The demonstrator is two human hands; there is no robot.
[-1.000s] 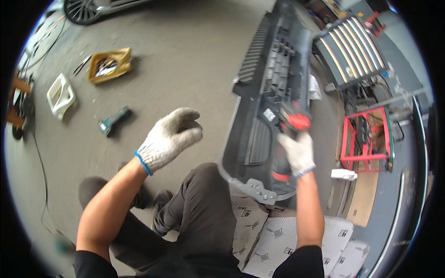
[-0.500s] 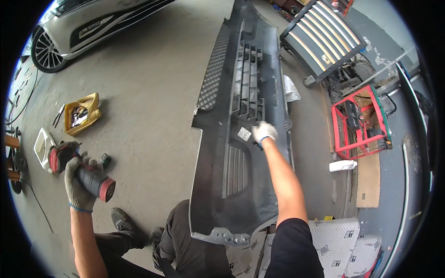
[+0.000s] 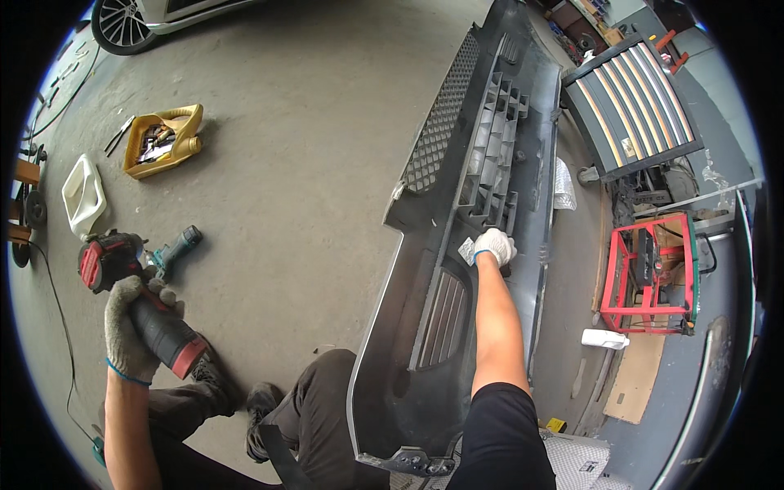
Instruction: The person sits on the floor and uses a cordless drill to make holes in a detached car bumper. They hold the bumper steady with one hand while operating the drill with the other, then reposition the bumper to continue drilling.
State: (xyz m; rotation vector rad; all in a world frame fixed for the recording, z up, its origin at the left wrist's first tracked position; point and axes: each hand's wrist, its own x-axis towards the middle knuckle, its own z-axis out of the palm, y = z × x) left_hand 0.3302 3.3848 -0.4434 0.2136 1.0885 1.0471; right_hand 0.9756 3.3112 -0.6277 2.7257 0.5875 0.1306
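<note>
My left hand (image 3: 135, 335), in a knitted white glove, is wrapped round the body of a black-and-red cordless power tool (image 3: 167, 333) with a thick round head. The tool is held off the floor to my left. A long black car bumper (image 3: 392, 327) stretches away in front of me, with a mesh panel, a slatted grille (image 3: 492, 155) and a small white label (image 3: 467, 251) on it. Beside the label, my gloved right hand (image 3: 495, 247) is closed on the bumper near the lower end of the grille. Its fingertips are partly hidden.
On the floor to the left lie a teal cordless drill (image 3: 175, 251), a cut-open white jug (image 3: 83, 196) and a yellow container (image 3: 165, 143) of small parts, with pliers (image 3: 120, 135) beside it. Right of the bumper stand a drawer cabinet (image 3: 633, 106), a red metal frame (image 3: 608, 286) and a white bottle (image 3: 605, 338).
The view has shifted; the bumper now appears further right and leans more. My right hand stays at the same spot on it. The teal drill shows more fully beside the tool in my left hand.
</note>
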